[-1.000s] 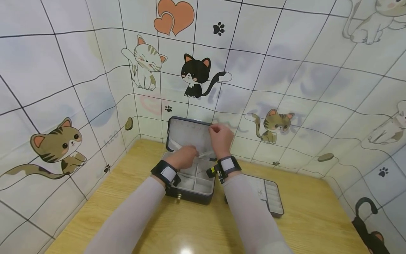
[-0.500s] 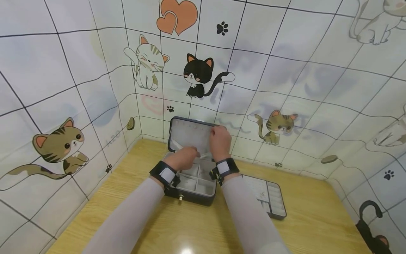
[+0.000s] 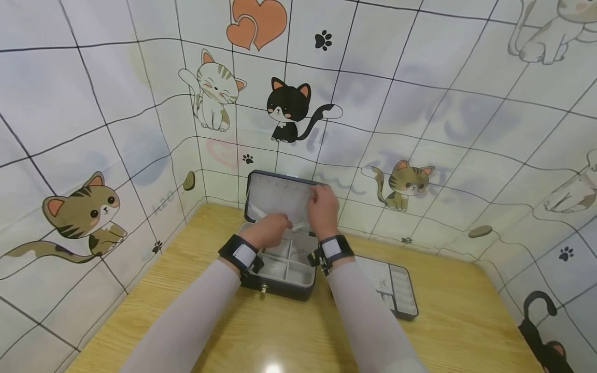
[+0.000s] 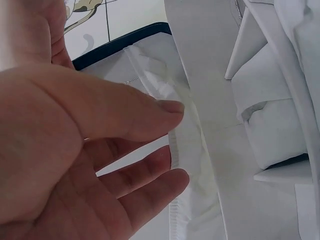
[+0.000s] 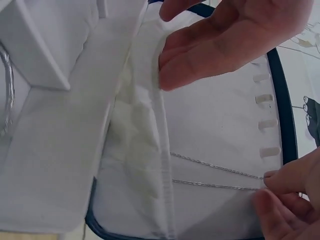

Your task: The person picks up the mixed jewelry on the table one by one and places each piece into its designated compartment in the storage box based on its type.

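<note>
A dark blue jewelry box (image 3: 280, 294) stands with its lid (image 3: 275, 194) raised, both lined in pale grey. My left hand (image 3: 268, 229) is at the elastic-edged pocket (image 5: 142, 135) low inside the lid, pinching its edge between thumb (image 4: 160, 112) and fingers. Near the lid's upper right side, my right hand (image 3: 323, 210) pinches a thin silver necklace (image 5: 215, 166) between thumb and fingertip. Two strands of it run from those fingers down to the pocket, which hides their lower end. Small pale tabs (image 5: 264, 98) line the lid's top edge beside the right hand.
Divided compartments (image 3: 275, 268) fill the box base. To its right lies a separate jewelry tray (image 3: 404, 290) on the wooden table (image 3: 261, 336), partly behind the right forearm. Cat-printed sheeting (image 3: 420, 103) hangs close behind the lid.
My right hand has shifted slightly, staying by the lid's upper right side. The left hand has stayed at the pocket. The box and tray have not moved.
</note>
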A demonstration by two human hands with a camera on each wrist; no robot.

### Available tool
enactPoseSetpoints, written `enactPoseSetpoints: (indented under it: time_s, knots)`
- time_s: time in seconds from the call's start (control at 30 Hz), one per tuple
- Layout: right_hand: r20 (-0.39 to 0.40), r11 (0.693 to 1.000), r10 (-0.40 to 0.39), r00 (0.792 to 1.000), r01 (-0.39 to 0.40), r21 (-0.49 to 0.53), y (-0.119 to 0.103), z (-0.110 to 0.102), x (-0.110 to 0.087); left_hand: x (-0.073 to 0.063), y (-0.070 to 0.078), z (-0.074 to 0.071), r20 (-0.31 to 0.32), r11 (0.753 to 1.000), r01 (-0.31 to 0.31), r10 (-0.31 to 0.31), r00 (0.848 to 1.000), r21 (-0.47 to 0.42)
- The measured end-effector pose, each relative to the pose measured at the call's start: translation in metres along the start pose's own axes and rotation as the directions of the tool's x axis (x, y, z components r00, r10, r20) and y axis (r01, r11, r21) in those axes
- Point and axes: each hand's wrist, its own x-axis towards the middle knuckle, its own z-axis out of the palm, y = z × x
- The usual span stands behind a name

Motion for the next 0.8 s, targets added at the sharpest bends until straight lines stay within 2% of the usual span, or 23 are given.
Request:
enactPoseSetpoints:
  time_s: [0.43,0.6,0.8]
  knots:
    - [-0.001,0.998,0.009,1.000,-0.009,0.067,0.014,-0.020,-0.017,0.010,0.002,-0.004,-0.058,1.000,0.011,-0.012,0.998,-0.018]
    - [-0.020,0.990,0.013,1.000,-0.010,0.144,0.022,-0.027,-0.028,0.012,0.002,-0.004,-0.069,1.000,0.018,-0.019,0.997,-0.005]
    - [-0.039,0.989,0.009,0.999,-0.002,0.151,0.028,-0.043,-0.045,0.016,0.004,-0.003,-0.078,1.000,0.022,-0.021,0.997,0.009]
